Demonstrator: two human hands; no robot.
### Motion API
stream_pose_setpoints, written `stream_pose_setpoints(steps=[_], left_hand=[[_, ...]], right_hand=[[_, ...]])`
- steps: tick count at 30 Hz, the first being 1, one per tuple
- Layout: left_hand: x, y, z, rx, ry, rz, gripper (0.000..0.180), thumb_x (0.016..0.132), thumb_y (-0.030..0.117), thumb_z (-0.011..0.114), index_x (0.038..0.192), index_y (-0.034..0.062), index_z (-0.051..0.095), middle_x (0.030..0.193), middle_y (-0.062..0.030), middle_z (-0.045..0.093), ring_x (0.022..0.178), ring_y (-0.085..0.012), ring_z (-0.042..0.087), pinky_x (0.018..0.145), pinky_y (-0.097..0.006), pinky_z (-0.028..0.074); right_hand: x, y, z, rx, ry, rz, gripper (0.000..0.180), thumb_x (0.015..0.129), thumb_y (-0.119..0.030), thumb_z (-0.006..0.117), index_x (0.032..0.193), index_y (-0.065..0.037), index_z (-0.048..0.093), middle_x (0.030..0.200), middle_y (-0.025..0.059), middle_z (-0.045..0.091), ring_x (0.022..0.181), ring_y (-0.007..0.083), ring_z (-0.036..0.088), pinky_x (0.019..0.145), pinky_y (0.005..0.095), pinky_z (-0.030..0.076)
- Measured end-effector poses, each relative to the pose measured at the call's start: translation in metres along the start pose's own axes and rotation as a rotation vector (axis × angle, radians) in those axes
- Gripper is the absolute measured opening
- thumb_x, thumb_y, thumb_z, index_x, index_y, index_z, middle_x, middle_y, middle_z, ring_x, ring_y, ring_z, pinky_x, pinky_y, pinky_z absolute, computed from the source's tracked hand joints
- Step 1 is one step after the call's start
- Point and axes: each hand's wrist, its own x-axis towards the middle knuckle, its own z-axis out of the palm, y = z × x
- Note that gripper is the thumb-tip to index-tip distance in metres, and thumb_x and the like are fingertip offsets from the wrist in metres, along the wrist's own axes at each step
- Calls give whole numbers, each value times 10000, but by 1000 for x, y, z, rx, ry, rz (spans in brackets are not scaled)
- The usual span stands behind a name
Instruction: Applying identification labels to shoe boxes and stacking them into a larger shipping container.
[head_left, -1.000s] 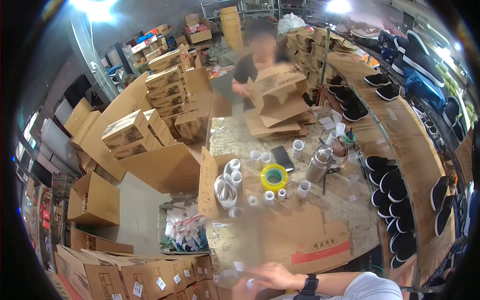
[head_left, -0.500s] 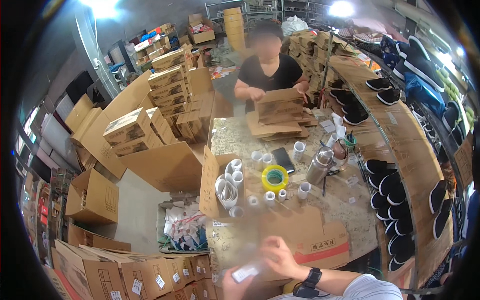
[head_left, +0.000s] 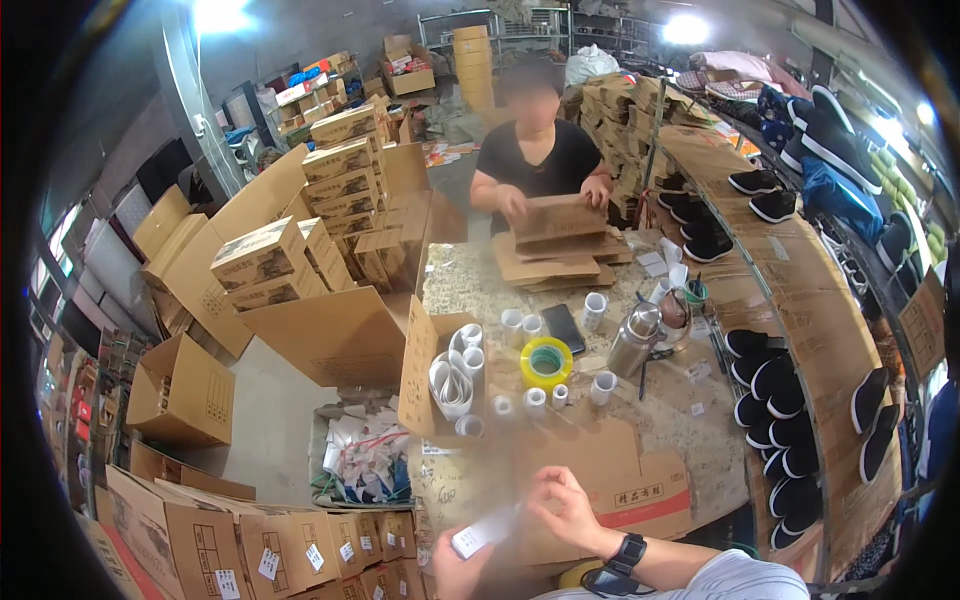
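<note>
While a small white label strip (head_left: 484, 531) is pinched between both hands at the near edge of the surface (head_left: 690, 420), the work looks early in its cycle: the strip is off its roll but not yet stuck onto anything, as far as I can judge. A flattened brown carton (head_left: 600, 480) lies just beyond the hands, and its upper face shows no fresh label that I can make out. The left hand (head_left: 455, 565) comes up from the lower edge with its grip closed on the strip's near end, fingers curled under it. The right hand (head_left: 565, 508) arches over from the right, wrist bent and wearing a dark watch (head_left: 627, 553), its grip pinched on the strip's far end; motion blur hides the fingertips. Further along the surface stand a yellow tape roll (head_left: 546, 362), several white roll cores (head_left: 536, 397) and a metal flask (head_left: 634, 342). An open box of white rolls (head_left: 455, 375) sits at the left edge. Across the surface, 1 other person (head_left: 540, 165) presses both hands onto a stack of flat cardboard (head_left: 556, 250).
</note>
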Motion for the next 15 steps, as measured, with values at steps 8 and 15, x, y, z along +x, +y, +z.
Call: stream_pose_setpoints(steps=[8,15], left_hand=[[-5,9,0,-3,-15,-41,454,681,20,713,1047,-59,455,931,-116,570,833,-141,572,717,-267,491],[-8,3,1,225,-1,86,314,768,22,595,1062,-28,495,964,-108,571,899,-185,550,805,-296,445]], right_hand=[[4,-6,-1,30,-77,38,92,729,-88,652,763,-49,576,1065,113,501,1018,249,481,862,336,386],[-6,5,9,245,-258,3,198,713,-104,678,854,-63,545,1159,134,474,1107,270,440,912,364,362]])
